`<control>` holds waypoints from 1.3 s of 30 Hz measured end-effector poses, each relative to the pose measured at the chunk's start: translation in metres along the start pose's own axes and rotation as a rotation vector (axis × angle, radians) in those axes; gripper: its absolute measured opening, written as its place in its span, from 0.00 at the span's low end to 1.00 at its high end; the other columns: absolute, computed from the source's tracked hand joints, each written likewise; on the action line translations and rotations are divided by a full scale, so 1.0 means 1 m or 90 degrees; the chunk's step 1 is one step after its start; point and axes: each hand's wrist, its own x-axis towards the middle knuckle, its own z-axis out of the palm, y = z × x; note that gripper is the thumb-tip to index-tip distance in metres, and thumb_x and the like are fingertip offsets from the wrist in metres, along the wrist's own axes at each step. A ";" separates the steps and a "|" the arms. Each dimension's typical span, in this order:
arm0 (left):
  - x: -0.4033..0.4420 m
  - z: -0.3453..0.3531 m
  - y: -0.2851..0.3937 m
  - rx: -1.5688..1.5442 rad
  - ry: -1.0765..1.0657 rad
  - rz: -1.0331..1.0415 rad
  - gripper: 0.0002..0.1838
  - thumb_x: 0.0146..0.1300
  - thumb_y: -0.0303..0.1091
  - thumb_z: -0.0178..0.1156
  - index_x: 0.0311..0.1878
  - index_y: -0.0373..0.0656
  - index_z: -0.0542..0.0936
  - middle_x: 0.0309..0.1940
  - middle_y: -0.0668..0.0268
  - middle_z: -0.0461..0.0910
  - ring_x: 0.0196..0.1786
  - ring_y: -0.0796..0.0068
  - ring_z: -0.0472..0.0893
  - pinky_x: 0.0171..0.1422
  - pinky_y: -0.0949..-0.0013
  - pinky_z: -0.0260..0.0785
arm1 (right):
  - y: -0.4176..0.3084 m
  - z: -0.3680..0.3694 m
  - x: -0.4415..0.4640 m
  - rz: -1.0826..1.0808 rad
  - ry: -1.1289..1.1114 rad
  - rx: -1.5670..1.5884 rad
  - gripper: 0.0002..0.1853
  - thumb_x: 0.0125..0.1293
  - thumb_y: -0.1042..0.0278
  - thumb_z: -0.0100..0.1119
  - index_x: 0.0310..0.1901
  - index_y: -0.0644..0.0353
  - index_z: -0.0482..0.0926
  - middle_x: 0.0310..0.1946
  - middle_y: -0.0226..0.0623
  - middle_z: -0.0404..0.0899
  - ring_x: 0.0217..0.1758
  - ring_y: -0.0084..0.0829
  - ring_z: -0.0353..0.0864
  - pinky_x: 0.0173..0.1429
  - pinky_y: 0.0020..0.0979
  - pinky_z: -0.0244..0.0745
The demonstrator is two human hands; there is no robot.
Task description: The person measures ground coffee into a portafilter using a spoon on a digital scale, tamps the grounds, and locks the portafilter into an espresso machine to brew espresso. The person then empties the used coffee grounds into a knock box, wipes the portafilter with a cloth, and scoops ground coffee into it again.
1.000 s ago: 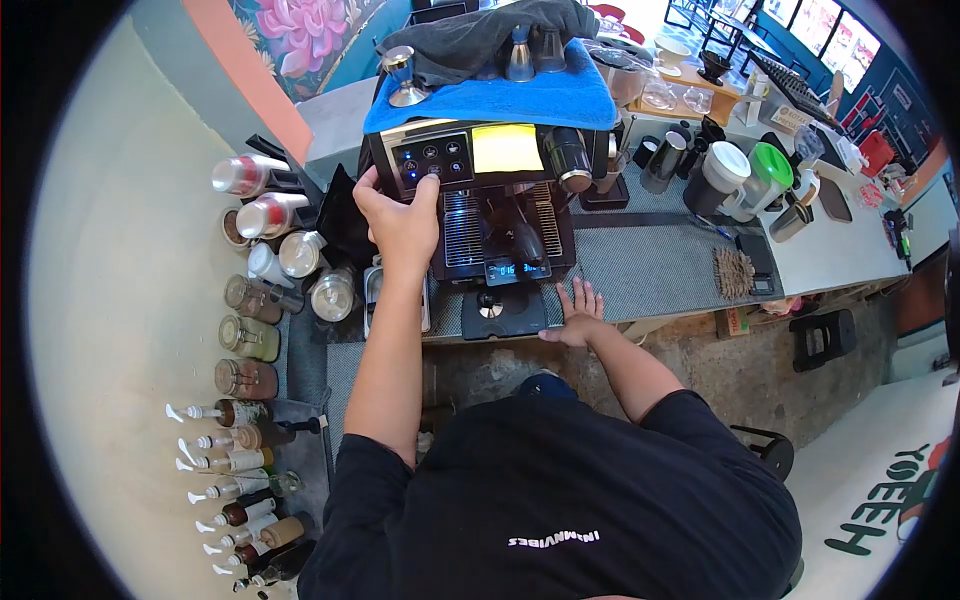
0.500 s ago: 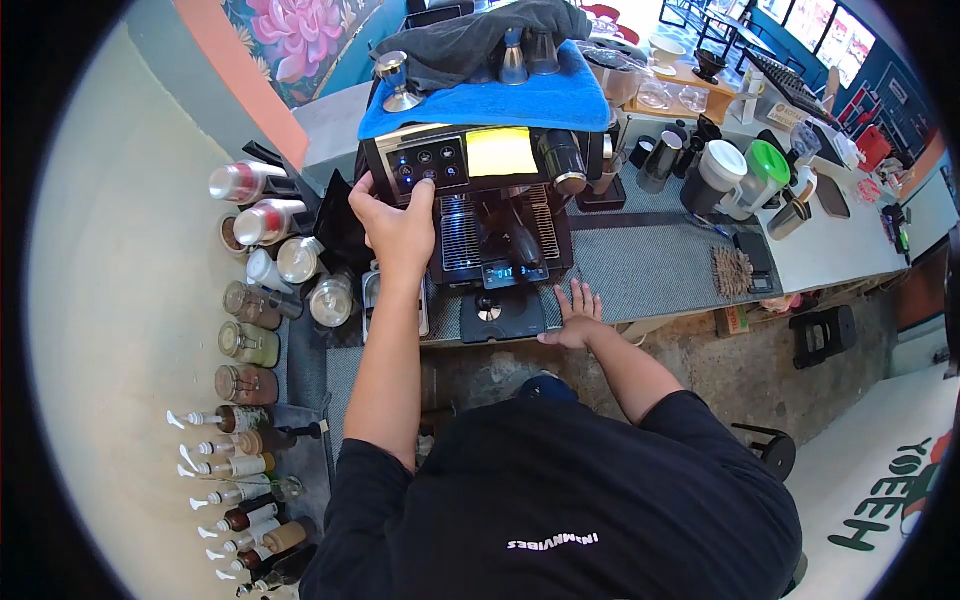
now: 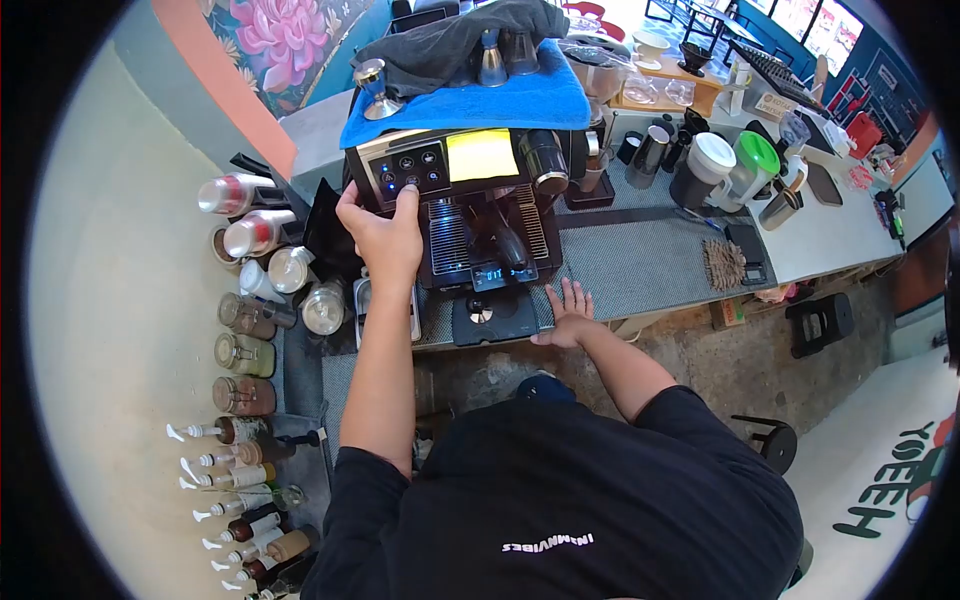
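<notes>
The espresso machine [image 3: 560,150] stands in front of me with a lit button panel [image 3: 410,160] and a yellow note [image 3: 482,155]. My left hand [image 3: 385,240] is at the panel's lower left, thumb on a lower button and index finger at the edge; its other fingers are partly hidden. A dark-handled portafilter [image 3: 513,250] sits under the machine's head, above a small scale [image 3: 490,275] with a lit display. My right hand [image 3: 568,318] lies spread on the counter's front edge, beside a black tamping mat [image 3: 515,322] bearing a round metal piece [image 3: 480,313].
A blue towel [image 3: 460,115] covers the machine's top. Jars [image 3: 243,354] and pump bottles [image 3: 245,430] line the left wall. Lidded pitchers [image 3: 752,170], a brush [image 3: 724,262] and a black scale [image 3: 752,250] stand on the right counter. A black stool [image 3: 820,320] is on the floor.
My view has shifted slightly, so the machine appears a little further left. Both hands keep their places, the left at the panel and the right on the counter edge.
</notes>
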 end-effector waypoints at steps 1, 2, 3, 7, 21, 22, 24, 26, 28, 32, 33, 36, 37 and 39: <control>-0.001 0.000 0.001 -0.003 0.000 0.001 0.48 0.66 0.48 0.79 0.79 0.31 0.66 0.70 0.44 0.78 0.70 0.51 0.83 0.80 0.51 0.69 | 0.000 0.000 0.000 0.001 -0.001 0.000 0.78 0.61 0.12 0.68 0.95 0.39 0.26 0.96 0.48 0.14 0.98 0.54 0.11 0.95 0.59 0.15; -0.001 0.001 0.001 -0.005 0.002 0.002 0.48 0.66 0.47 0.79 0.79 0.31 0.65 0.70 0.44 0.78 0.70 0.51 0.84 0.80 0.51 0.69 | 0.000 0.000 0.001 0.002 -0.002 0.001 0.78 0.61 0.12 0.68 0.95 0.39 0.26 0.96 0.48 0.14 0.98 0.54 0.11 0.95 0.59 0.15; -0.002 0.001 0.002 -0.008 0.005 0.004 0.47 0.67 0.47 0.79 0.79 0.31 0.65 0.70 0.44 0.78 0.69 0.51 0.84 0.80 0.51 0.70 | 0.000 -0.001 0.000 0.001 -0.003 0.000 0.78 0.61 0.12 0.68 0.95 0.39 0.26 0.95 0.48 0.14 0.98 0.54 0.11 0.95 0.59 0.15; -0.006 0.001 0.012 -0.019 0.001 0.011 0.43 0.70 0.36 0.77 0.77 0.27 0.63 0.67 0.46 0.77 0.67 0.60 0.80 0.77 0.59 0.71 | 0.000 -0.002 -0.001 -0.002 -0.004 -0.002 0.77 0.61 0.12 0.68 0.95 0.39 0.26 0.95 0.48 0.13 0.98 0.53 0.11 0.95 0.59 0.15; -0.005 0.000 0.001 -0.074 -0.027 0.011 0.44 0.72 0.36 0.77 0.79 0.27 0.62 0.69 0.46 0.76 0.70 0.60 0.79 0.79 0.56 0.69 | 0.005 0.002 -0.007 -0.050 0.053 0.014 0.73 0.63 0.18 0.71 0.94 0.41 0.33 0.95 0.52 0.21 0.97 0.57 0.18 0.94 0.61 0.21; -0.007 0.000 0.004 -0.088 -0.032 0.003 0.43 0.73 0.35 0.76 0.79 0.27 0.62 0.68 0.46 0.76 0.70 0.61 0.79 0.78 0.56 0.70 | 0.007 0.002 -0.009 -0.063 0.089 0.020 0.69 0.64 0.21 0.72 0.94 0.44 0.42 0.95 0.55 0.31 0.98 0.57 0.28 0.95 0.60 0.29; -0.010 0.002 0.012 -0.119 -0.034 -0.014 0.42 0.74 0.33 0.75 0.79 0.27 0.61 0.68 0.46 0.76 0.69 0.62 0.79 0.77 0.57 0.70 | 0.021 -0.010 -0.002 -0.104 0.141 0.101 0.57 0.65 0.29 0.75 0.88 0.49 0.62 0.90 0.59 0.52 0.93 0.57 0.50 0.92 0.57 0.48; -0.012 0.004 0.012 -0.103 -0.018 -0.008 0.40 0.75 0.30 0.72 0.80 0.28 0.59 0.67 0.48 0.77 0.68 0.63 0.80 0.76 0.59 0.72 | 0.048 -0.037 0.024 -0.160 0.169 0.255 0.42 0.66 0.39 0.78 0.76 0.56 0.83 0.79 0.60 0.77 0.83 0.54 0.74 0.84 0.53 0.69; -0.012 0.010 0.009 -0.117 -0.004 -0.003 0.40 0.75 0.29 0.71 0.81 0.29 0.59 0.67 0.48 0.77 0.67 0.63 0.80 0.75 0.59 0.72 | 0.071 -0.064 0.054 -0.042 0.316 0.455 0.29 0.67 0.48 0.77 0.62 0.60 0.89 0.66 0.55 0.85 0.71 0.52 0.84 0.74 0.48 0.79; -0.018 0.020 0.000 -0.188 0.043 -0.029 0.39 0.78 0.24 0.65 0.85 0.34 0.56 0.69 0.48 0.76 0.67 0.64 0.81 0.76 0.59 0.73 | 0.117 -0.133 0.116 0.026 0.528 0.607 0.29 0.64 0.62 0.79 0.65 0.63 0.86 0.64 0.53 0.88 0.66 0.53 0.88 0.71 0.47 0.83; -0.018 0.019 -0.001 -0.175 0.045 -0.027 0.38 0.79 0.22 0.63 0.85 0.34 0.55 0.70 0.49 0.76 0.67 0.64 0.81 0.76 0.60 0.73 | 0.134 -0.137 0.152 -0.004 0.570 0.624 0.33 0.62 0.63 0.80 0.68 0.63 0.84 0.65 0.54 0.87 0.67 0.53 0.88 0.72 0.47 0.82; -0.021 0.018 -0.001 -0.159 0.058 -0.026 0.37 0.79 0.22 0.62 0.86 0.36 0.56 0.71 0.51 0.74 0.69 0.64 0.79 0.78 0.59 0.72 | 0.158 -0.160 0.212 -0.092 0.640 0.637 0.45 0.58 0.64 0.84 0.78 0.61 0.76 0.69 0.54 0.85 0.72 0.54 0.84 0.77 0.47 0.78; -0.020 0.015 -0.005 -0.151 0.058 -0.035 0.37 0.79 0.22 0.61 0.86 0.36 0.57 0.72 0.52 0.73 0.70 0.65 0.77 0.79 0.59 0.71 | 0.157 -0.171 0.219 -0.122 0.651 0.635 0.49 0.56 0.64 0.85 0.81 0.60 0.73 0.71 0.54 0.83 0.74 0.55 0.82 0.79 0.47 0.77; -0.022 0.012 -0.008 -0.127 0.066 -0.038 0.37 0.79 0.23 0.59 0.86 0.36 0.57 0.73 0.52 0.73 0.70 0.64 0.76 0.80 0.58 0.69 | 0.153 -0.190 0.211 -0.136 0.597 0.603 0.53 0.55 0.63 0.85 0.83 0.59 0.70 0.73 0.54 0.82 0.77 0.56 0.79 0.83 0.48 0.74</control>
